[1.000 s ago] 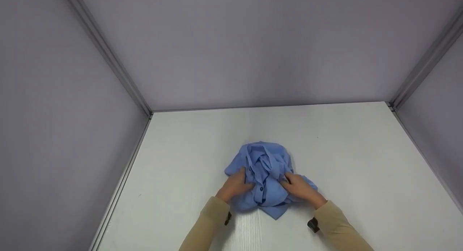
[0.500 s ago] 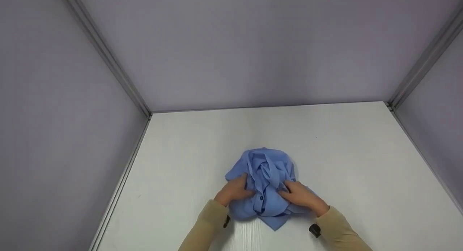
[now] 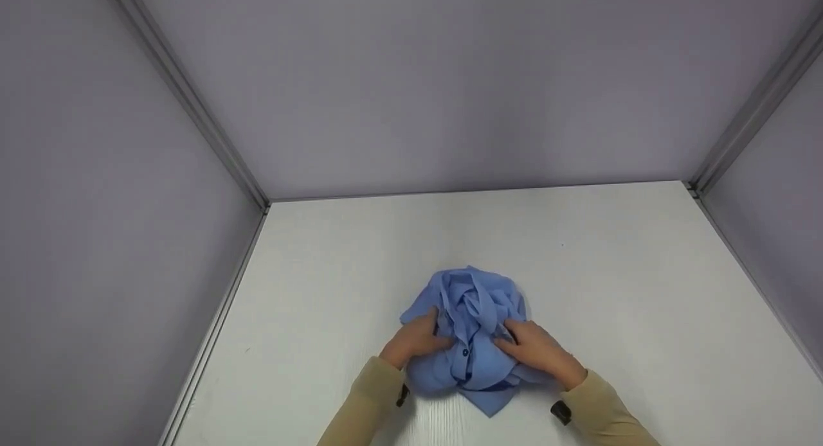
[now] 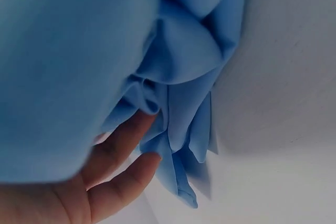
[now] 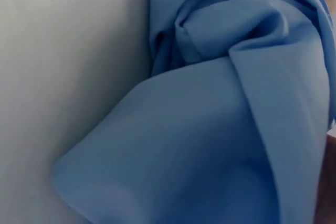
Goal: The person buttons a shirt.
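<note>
Blue garment [image 3: 485, 308], one, crumpled; gripped between two hands over a white desk [image 3: 321, 272].
Left hand [image 3: 418, 338]: holding the garment's near-left side, thumb and forefinger in the folds; two more fingers bent behind the cloth, per the left wrist view. Right hand [image 3: 535, 347]: holding a fold on the opposite side, gap narrow; its remaining fingers hidden. Dark button [image 3: 465, 353]: between the thumbs, on the front strip. Loose corner: pointing toward the person, between the wrists. The paired, opposite grips presumably keep the bundle gathered and steady, with the loose corner left unheld; whether its underside touches the desk cannot be told.
</note>
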The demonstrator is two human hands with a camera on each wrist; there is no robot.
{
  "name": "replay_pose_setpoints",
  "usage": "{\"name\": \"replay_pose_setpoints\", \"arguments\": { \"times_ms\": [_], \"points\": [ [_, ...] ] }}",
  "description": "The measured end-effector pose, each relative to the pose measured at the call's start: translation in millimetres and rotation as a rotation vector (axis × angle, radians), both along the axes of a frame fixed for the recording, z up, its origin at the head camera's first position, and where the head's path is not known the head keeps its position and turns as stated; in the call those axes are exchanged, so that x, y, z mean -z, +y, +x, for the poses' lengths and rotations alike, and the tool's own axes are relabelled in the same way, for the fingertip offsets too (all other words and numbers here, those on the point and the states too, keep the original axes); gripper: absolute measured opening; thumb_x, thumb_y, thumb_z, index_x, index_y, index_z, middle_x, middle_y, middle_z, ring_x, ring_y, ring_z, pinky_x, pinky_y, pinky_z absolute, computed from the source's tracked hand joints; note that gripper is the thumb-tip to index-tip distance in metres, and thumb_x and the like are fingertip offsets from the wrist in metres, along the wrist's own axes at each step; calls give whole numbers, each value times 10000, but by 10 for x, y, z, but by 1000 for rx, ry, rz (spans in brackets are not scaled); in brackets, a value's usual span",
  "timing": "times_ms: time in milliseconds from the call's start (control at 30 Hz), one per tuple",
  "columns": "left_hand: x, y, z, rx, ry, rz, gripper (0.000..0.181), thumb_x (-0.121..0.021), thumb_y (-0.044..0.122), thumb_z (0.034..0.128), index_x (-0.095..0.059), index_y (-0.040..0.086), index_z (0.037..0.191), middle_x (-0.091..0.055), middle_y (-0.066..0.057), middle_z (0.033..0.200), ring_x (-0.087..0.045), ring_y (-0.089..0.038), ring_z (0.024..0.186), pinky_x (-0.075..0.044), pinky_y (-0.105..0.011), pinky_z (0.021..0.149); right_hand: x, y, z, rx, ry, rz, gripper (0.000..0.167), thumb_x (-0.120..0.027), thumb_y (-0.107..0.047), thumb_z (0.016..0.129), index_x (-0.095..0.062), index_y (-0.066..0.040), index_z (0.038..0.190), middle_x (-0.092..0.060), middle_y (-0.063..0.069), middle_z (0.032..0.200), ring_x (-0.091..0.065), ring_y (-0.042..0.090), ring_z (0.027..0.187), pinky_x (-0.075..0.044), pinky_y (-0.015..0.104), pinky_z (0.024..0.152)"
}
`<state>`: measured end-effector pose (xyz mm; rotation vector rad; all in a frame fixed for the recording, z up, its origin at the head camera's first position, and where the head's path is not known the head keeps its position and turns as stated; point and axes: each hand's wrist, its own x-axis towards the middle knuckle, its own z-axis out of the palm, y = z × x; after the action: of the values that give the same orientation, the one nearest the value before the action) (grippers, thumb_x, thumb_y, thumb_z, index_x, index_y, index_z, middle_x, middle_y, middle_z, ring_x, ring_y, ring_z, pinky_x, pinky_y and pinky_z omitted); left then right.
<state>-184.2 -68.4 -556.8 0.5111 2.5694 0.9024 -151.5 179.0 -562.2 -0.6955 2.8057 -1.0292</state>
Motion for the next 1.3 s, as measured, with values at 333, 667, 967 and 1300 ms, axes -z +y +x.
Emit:
{"name": "replay_pose_setpoints", "arguments": {
  "times_ms": [333,667,967,1300],
  "points": [
    [51,-39,-76,-31,229,43,824,-677,385,710,-297,-11,1326,-317,-289,1295,-346,-424,1155,-318,-507,907,106,4,-56,174,151,123,605,-626,-340,783,-429,-15,1253,-313,292,1290,-318,451,1153,-311,629,786],
    [141,-30,-24,-46,-20,30,888,-612,521,714,-223,115,1401,-294,-199,1364,-339,-352,1201,-306,-479,930,148,49,-40,76,-138,29,718,-505,-421,862,-274,60,1343,-303,277,1332,-322,410,1191,-294,483,937],
    [118,-33,-5,-33,-50,15,858,-615,514,725,-272,66,1371,-343,-161,1353,-333,-308,1219,-301,-438,949,126,59,-8,62,-154,34,717,-485,-437,869,-282,68,1336,-330,259,1326,-325,394,1198,-290,481,943],
    [132,-10,27,-26,33,18,841,-618,485,729,-288,19,1347,-405,-173,1300,-390,-293,1179,-328,-403,937,136,55,14,83,-105,64,712,-499,-438,861,-313,74,1320,-362,263,1294,-345,403,1177,-297,494,929]
  ]
}}
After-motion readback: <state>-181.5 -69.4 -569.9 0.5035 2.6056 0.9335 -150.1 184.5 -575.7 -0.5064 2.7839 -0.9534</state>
